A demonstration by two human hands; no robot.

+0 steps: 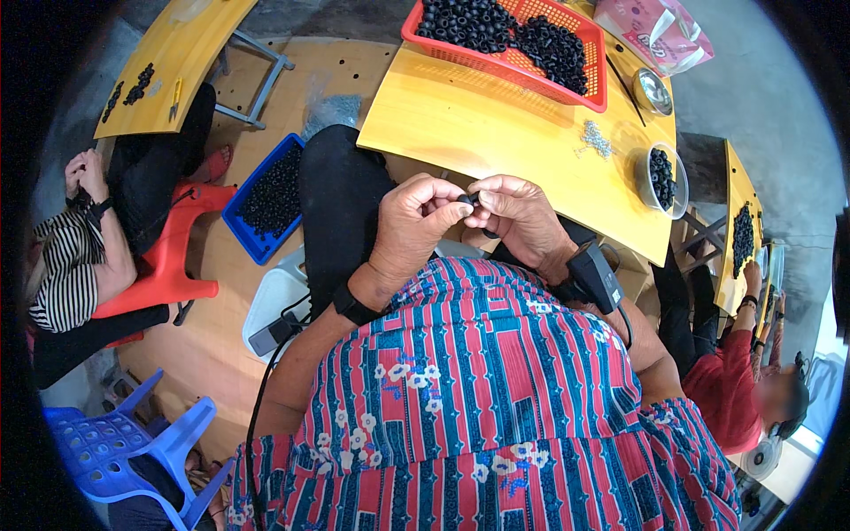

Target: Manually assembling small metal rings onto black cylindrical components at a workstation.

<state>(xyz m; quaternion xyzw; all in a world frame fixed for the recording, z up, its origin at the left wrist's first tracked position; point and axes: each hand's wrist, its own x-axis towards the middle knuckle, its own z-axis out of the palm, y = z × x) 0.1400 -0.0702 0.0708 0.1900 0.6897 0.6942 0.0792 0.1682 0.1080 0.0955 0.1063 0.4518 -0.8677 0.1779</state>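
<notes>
In front of my chest, my left hand (414, 221) and my right hand (524, 217) meet at the fingertips. Pinched between both thumbs and forefingers is a small black round part (467, 200); the fingers cover much of it. Another dark bit shows below the right fingers, too hidden to name. Beyond my hands lies the yellow table (452, 124). It bears a red plastic basket (531, 75) heaped with black round parts, a small pile of shiny metal pieces (596, 139), and a clear tub (677, 181) with more black parts.
A metal bowl (653, 91), a thin black rod (625, 92) and a pink bag (655, 31) sit at the table's far right. A blue tray (237, 223) of black parts stands left of my leg. Co-workers sit on both sides, near a red stool (168, 257) and blue chair (115, 447).
</notes>
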